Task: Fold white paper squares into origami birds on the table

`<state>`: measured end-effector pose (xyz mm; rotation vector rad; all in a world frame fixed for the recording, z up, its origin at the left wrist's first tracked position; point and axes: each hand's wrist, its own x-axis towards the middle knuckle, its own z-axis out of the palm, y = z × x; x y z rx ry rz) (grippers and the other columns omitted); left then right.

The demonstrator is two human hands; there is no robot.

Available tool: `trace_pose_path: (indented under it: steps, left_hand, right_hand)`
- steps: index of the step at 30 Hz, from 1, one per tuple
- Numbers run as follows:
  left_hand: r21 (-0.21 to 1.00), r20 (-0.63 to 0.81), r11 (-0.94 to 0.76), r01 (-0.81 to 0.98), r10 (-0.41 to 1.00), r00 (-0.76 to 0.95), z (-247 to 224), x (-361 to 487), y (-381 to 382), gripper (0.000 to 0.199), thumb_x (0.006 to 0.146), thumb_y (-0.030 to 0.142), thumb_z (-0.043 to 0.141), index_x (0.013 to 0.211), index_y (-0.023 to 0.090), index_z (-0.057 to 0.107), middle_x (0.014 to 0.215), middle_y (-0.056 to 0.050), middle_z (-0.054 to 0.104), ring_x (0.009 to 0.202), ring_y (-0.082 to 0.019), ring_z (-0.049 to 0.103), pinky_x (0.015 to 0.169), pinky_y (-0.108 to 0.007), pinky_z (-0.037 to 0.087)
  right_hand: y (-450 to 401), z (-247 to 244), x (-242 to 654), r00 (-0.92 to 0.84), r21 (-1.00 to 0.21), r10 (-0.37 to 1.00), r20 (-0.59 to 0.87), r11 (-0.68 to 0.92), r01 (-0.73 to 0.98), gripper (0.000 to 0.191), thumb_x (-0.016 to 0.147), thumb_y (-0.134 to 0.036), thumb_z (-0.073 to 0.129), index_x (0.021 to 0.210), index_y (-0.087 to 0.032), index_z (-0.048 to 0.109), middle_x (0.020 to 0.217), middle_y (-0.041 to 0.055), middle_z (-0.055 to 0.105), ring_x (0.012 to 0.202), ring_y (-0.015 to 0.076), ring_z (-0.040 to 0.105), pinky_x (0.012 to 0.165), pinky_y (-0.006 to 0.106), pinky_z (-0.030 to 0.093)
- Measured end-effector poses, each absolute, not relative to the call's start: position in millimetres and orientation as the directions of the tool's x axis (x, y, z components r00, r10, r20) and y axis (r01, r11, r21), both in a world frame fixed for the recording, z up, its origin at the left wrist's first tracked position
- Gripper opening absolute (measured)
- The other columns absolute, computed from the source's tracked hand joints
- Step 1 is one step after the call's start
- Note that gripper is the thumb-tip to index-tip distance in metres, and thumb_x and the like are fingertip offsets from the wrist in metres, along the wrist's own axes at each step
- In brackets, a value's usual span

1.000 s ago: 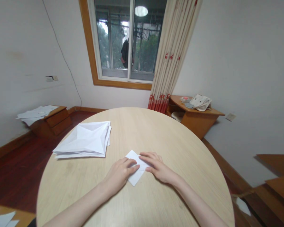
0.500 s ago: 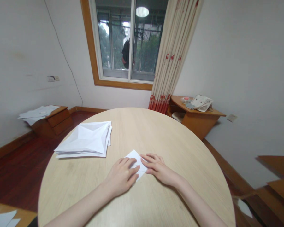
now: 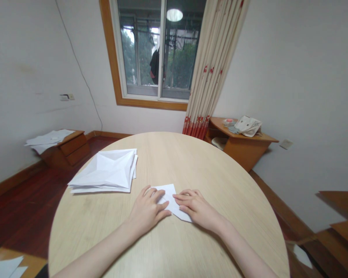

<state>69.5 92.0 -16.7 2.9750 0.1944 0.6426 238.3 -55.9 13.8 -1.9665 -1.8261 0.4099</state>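
Head view, small folded white paper: on the round pale wood-grain table, between the hands; since the previous frame turned so that an edge, not a corner, faces the window. Judged a change of working angle.
Left hand: fingers spread, touching the paper; pinch cannot be told.
Right hand: fingers bent over the paper's right side; pinch cannot be told.
Stack of large creased white sheets: beyond the left hand, apart.
Obstruction: fingers hide parts of the paper's outline.
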Motion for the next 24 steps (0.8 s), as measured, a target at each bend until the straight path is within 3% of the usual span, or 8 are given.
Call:
trace_pose_path:
  steps: [15,24]
  left_hand:
    - [0.095,0.461,-0.969,0.229,0.247,0.852,-20.5,70.2,89.0,0.037,0.077,0.055,0.068,0.104,0.029,0.071,0.119,-0.006,0.063,0.104,-0.029,0.053,0.099,-0.052,0.033]
    - [0.113,0.473,-0.973,0.201,0.231,0.850,-20.3,70.5,90.6,0.027,0.080,0.043,0.070,0.102,0.028,0.071,0.120,-0.005,0.063,0.106,-0.028,0.052,0.097,-0.049,0.035]
  right_hand:
    - [-56.8,6.0,241.4,-0.016,-0.413,0.968,0.251,0.122,0.902,0.030,0.089,-0.010,0.052,0.103,-0.028,0.073,0.109,0.0005,0.072,0.105,0.0210,0.055,0.093,0.039,0.041]
    - [-57.2,3.7,243.0,-0.004,-0.436,0.965,0.261,0.122,0.892,0.043,0.083,-0.001,0.050,0.102,-0.032,0.073,0.103,-0.0002,0.074,0.093,0.0193,0.059,0.084,0.035,0.047]
